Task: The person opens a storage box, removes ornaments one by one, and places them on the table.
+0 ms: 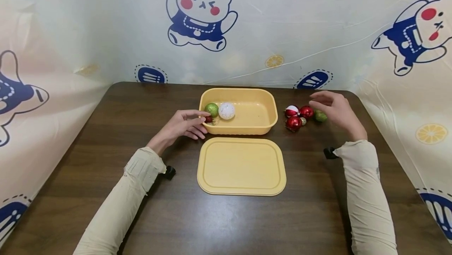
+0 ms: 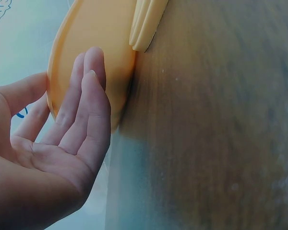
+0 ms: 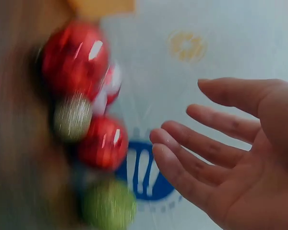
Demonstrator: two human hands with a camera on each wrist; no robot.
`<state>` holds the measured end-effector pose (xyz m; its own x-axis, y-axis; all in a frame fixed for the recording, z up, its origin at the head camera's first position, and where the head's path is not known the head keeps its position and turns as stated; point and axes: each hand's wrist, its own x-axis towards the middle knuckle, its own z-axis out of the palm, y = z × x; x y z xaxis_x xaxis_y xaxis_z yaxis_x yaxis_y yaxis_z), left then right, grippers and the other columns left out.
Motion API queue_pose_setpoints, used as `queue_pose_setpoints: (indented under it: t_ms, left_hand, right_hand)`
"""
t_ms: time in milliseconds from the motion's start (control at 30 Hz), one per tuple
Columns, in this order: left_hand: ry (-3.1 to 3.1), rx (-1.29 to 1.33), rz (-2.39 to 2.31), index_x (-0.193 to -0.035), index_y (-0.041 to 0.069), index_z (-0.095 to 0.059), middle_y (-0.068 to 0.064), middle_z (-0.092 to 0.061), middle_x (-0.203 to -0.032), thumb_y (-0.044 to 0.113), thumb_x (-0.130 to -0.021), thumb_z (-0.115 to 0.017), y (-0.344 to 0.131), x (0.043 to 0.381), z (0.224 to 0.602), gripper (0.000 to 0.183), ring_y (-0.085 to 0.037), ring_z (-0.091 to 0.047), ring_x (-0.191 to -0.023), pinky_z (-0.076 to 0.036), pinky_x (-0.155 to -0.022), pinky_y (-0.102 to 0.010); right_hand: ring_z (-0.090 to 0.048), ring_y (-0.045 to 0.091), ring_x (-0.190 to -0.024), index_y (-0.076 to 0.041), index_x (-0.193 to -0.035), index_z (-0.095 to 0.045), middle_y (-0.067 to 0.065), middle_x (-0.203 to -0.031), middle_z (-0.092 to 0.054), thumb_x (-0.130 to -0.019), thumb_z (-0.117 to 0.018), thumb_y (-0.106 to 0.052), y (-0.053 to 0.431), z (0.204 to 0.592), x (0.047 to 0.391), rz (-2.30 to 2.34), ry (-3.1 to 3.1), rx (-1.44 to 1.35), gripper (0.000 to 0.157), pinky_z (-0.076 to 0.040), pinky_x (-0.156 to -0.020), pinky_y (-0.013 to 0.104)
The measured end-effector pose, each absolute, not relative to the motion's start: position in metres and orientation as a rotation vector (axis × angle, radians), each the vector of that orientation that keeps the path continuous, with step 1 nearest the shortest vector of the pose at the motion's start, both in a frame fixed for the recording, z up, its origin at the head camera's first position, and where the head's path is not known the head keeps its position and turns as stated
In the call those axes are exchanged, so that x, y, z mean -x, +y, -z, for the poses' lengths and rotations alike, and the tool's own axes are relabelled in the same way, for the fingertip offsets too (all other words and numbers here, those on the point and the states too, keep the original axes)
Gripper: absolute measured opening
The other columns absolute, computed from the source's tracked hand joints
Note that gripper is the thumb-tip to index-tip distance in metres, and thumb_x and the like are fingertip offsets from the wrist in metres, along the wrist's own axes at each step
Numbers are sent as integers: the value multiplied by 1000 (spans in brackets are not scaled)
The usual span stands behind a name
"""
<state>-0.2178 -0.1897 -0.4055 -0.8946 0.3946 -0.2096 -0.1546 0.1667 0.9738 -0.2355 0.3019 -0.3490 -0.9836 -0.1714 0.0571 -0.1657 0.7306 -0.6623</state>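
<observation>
My left hand [image 1: 185, 124] is at the left end of a yellow rectangular box [image 1: 261, 129], its fingers loosely extended by the rim and outer wall [image 2: 89, 24]. Inside the box, at its left, lie a glittery green ball [image 1: 212, 109], a speckled white ball [image 1: 226, 111] and a dark red ball [image 1: 209, 119], partly covered by that hand. Over to the right, my right hand [image 1: 337, 112] hovers, fingers apart and holding nothing, beside a green ball [image 3: 109, 203]. Shiny red ornaments [image 3: 76, 60], a red-and-white ball [image 1: 292, 111] and a small gold-green ball [image 3: 73, 117] cluster next to it.
A flat yellow lid [image 1: 241, 166] lies on the dark wooden table [image 1: 169, 215] in front of the box. Behind the table hangs a printed cloth [image 1: 247, 51] with cartoon figures, which also drapes along both sides.
</observation>
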Motion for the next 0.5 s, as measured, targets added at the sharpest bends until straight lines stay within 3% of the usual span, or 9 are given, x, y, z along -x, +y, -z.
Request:
queue_pose_setpoints:
  t_ms: [167, 500]
  left_hand:
    - [2040, -225, -1785, -137, 5, -59, -24, -72, -93, 30, -98, -65, -191, 217, 404, 47, -34, -73, -77, -61, -67, -42]
    - [2008, -231, -1806, -138, 5, -58, -23, -73, -91, 29, -98, -65, -188, 218, 408, 47, -35, -73, -76, -61, -67, -44]
  right_hand:
    - [-67, 26, -104, -9, -130, -61, 15, -123, -66, -98, -64, -37, 276, 338, 236, 1275, 2794, 392, 43, -54, -81, 17]
    - [-63, 21, -112, -11, -131, -62, 9, -129, -64, -98, -65, -33, 238, 325, 235, 1289, 2738, 513, 40, -49, -86, 12]
